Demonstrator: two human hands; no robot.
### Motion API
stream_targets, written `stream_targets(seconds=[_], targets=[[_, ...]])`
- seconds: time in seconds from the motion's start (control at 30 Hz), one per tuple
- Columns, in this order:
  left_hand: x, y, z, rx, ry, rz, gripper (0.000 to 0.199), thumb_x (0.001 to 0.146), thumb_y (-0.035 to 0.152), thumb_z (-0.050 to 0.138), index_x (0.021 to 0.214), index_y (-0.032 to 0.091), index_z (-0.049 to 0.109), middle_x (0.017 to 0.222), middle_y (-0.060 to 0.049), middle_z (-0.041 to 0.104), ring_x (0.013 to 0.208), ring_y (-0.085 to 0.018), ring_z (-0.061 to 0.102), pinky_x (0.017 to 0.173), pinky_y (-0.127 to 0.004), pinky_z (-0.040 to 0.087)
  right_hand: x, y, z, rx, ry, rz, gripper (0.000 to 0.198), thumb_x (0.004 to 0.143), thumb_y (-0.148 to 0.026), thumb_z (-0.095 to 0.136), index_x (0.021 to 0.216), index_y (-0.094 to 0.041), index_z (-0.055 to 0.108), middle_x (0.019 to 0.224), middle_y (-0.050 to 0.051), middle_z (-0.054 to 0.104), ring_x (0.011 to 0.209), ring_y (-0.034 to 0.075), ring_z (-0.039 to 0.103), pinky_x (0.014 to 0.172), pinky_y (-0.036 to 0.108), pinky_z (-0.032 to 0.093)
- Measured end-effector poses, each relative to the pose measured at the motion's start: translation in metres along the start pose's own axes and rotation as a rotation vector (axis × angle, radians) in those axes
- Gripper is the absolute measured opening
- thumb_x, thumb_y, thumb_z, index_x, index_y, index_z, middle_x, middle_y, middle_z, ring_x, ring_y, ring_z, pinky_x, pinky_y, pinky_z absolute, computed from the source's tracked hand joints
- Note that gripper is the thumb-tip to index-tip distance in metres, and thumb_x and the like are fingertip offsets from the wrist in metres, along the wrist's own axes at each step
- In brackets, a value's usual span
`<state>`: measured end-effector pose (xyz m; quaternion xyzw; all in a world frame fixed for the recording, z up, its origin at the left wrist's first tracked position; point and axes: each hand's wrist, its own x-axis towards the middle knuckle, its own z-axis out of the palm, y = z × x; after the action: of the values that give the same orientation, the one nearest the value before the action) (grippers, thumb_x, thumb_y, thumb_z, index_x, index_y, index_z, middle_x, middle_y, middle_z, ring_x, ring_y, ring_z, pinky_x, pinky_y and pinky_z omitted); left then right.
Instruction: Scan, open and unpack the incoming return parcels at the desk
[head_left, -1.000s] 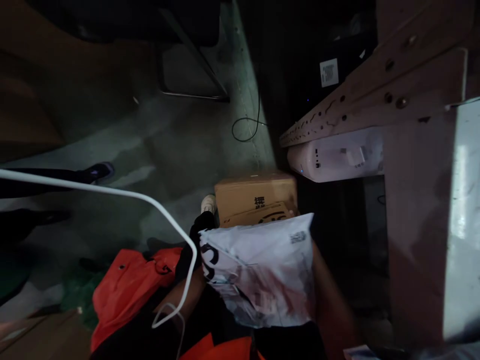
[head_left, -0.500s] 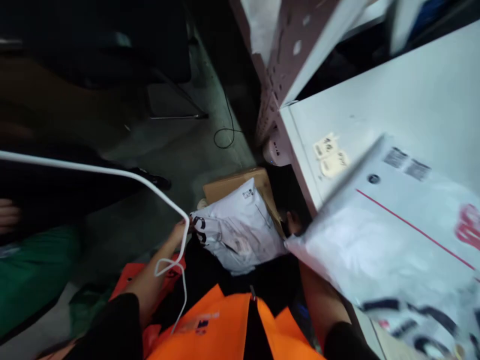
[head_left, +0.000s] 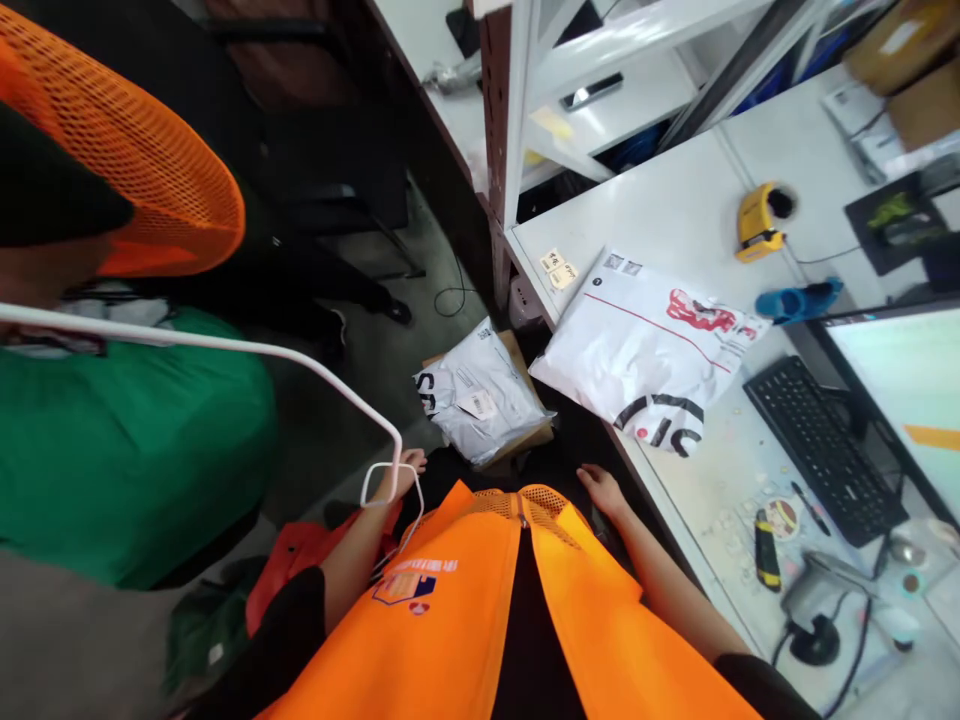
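Note:
Below me, a white plastic mailing bag with black print and a label lies on top of a cardboard box, most of which it covers. To the near left of the bag, my left hand is apart from it, empty, with its fingers loosely apart. My right hand is empty too, fingers stretched out, between my lap and the desk edge. A larger white mailing bag with a red line and red and black print lies flat on the desk, its corner over the edge.
On the desk are a keyboard, a monitor, a yellow tape dispenser, a utility knife and a scanner on a stand. A co-worker in green sits at left. A white bent rod crosses the view.
My left hand has let go of the smaller bag's edge, and both hands have drawn back towards my body. The view has pulled back, showing more of the desk and the co-worker.

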<state>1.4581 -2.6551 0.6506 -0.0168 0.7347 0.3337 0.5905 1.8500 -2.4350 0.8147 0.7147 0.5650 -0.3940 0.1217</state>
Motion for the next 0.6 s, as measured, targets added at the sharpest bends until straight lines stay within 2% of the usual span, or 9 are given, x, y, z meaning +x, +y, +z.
stream_targets(seconds=[0.1, 0.2, 0.3, 0.37, 0.43, 0.53, 0.6], targets=[[-0.001, 0.003, -0.023, 0.104, -0.065, 0.020, 0.027, 0.107, 0.039, 0.066, 0.110, 0.012, 0.069, 0.096, -0.006, 0.073, 0.084, -0.017, 0.071, 0.084, -0.035, 0.061, -0.057, 0.013, 0.009, 0.114, 0.112, -0.015, 0.044, 0.095, -0.042, 0.060, 0.121, -0.011, 0.078, 0.104, 0.015, 0.081, 0.100, 0.031, 0.079, 0.095, 0.045, 0.061], [0.000, 0.006, -0.057, 0.188, -0.052, 0.036, 0.028, 0.108, 0.040, 0.064, 0.110, 0.012, 0.068, 0.095, -0.005, 0.071, 0.083, -0.017, 0.070, 0.082, -0.034, 0.060, -0.104, 0.025, 0.022, 0.200, 0.181, -0.055, 0.041, 0.093, -0.044, 0.061, 0.117, -0.015, 0.078, 0.092, 0.010, 0.081, 0.086, 0.027, 0.079, 0.080, 0.039, 0.063], [-0.010, -0.005, -0.083, 0.214, -0.020, 0.052, 0.028, 0.109, 0.039, 0.063, 0.113, 0.012, 0.067, 0.099, -0.006, 0.071, 0.086, -0.017, 0.070, 0.082, -0.034, 0.060, -0.131, 0.042, 0.013, 0.208, 0.261, -0.094, 0.038, 0.088, -0.043, 0.064, 0.110, -0.015, 0.079, 0.085, 0.008, 0.080, 0.079, 0.025, 0.078, 0.074, 0.037, 0.063], [-0.026, -0.020, -0.089, 0.217, -0.001, 0.050, 0.027, 0.109, 0.038, 0.062, 0.116, 0.012, 0.067, 0.102, -0.006, 0.071, 0.087, -0.017, 0.070, 0.082, -0.033, 0.061, -0.137, 0.060, -0.012, 0.189, 0.346, -0.126, 0.039, 0.088, -0.043, 0.062, 0.108, -0.014, 0.078, 0.086, 0.009, 0.080, 0.077, 0.024, 0.077, 0.076, 0.038, 0.062], [-0.049, -0.039, -0.082, 0.223, 0.019, 0.036, 0.027, 0.110, 0.037, 0.061, 0.115, 0.012, 0.068, 0.102, -0.006, 0.072, 0.086, -0.017, 0.071, 0.081, -0.033, 0.062, -0.134, 0.081, -0.049, 0.157, 0.463, -0.171, 0.043, 0.090, -0.047, 0.058, 0.110, -0.014, 0.078, 0.091, 0.013, 0.080, 0.082, 0.027, 0.076, 0.082, 0.042, 0.062], [-0.092, -0.070, -0.052, 0.248, 0.090, 0.010, 0.025, 0.109, 0.036, 0.063, 0.109, 0.011, 0.069, 0.095, -0.004, 0.072, 0.083, -0.018, 0.072, 0.079, -0.033, 0.062, -0.111, 0.118, -0.109, 0.091, 0.639, -0.265, 0.054, 0.095, -0.051, 0.048, 0.118, -0.010, 0.076, 0.106, 0.021, 0.079, 0.099, 0.032, 0.074, 0.098, 0.051, 0.057], [-0.125, -0.090, -0.024, 0.275, 0.181, 0.025, 0.026, 0.108, 0.037, 0.065, 0.103, 0.011, 0.069, 0.090, -0.004, 0.072, 0.081, -0.018, 0.073, 0.078, -0.033, 0.062, -0.087, 0.141, -0.139, 0.042, 0.703, -0.348, 0.061, 0.097, -0.051, 0.044, 0.128, -0.006, 0.072, 0.127, 0.027, 0.073, 0.120, 0.036, 0.068, 0.112, 0.055, 0.049]])
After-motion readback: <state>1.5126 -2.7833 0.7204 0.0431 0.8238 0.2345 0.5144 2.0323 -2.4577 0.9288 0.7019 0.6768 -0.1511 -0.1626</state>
